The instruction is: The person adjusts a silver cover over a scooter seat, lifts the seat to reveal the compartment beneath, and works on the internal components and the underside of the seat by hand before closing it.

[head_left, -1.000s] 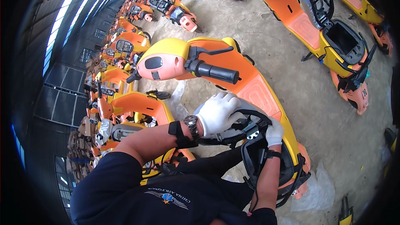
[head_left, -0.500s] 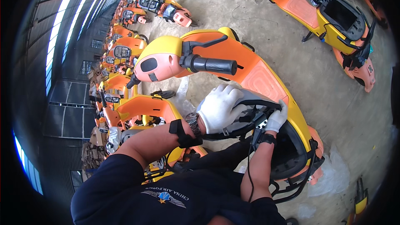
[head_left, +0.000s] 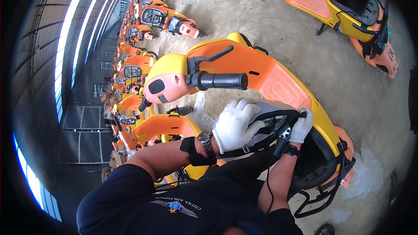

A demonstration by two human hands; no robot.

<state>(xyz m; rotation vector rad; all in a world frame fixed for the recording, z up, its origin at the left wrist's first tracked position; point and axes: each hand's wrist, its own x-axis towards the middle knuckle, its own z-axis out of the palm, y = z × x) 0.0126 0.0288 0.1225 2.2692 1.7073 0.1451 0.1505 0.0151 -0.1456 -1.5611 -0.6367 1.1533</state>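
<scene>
Nearest, a thin black cord (head_left: 270,193) is seen hanging beside the right forearm (head_left: 278,178), and a metal wristwatch (head_left: 206,143) is worn on the left wrist. Just beyond, the white-gloved left hand (head_left: 235,125) is laid over the grey padded side of a scooter seat (head_left: 270,126), its fingers curled over the edge and its thumb set apart on the underside. The far end of the same rim is gripped by the gloved right hand (head_left: 302,126), whose fingertips are partly hidden. The seat is thus held tilted up, its black underside exposed, beside the opening of the dark storage compartment (head_left: 315,156). A metal bracket (head_left: 285,131) is seen just beside the right hand; whether it is fastened cannot be told. As far as is shown, the scooter (head_left: 283,85) can be judged largely assembled: its orange and yellow body panels are in place, and its handlebar grip (head_left: 224,81) and brake lever (head_left: 215,55) are mounted. The seat, by contrast, is not yet closed over the compartment, so that part is judged unfinished. Farther off, crumpled clear plastic (head_left: 363,169) is left on the concrete floor (head_left: 331,74), a second scooter (head_left: 339,21) is parked with its compartment uncovered, and more scooters (head_left: 152,17) are lined up toward the far end of the hall.
</scene>
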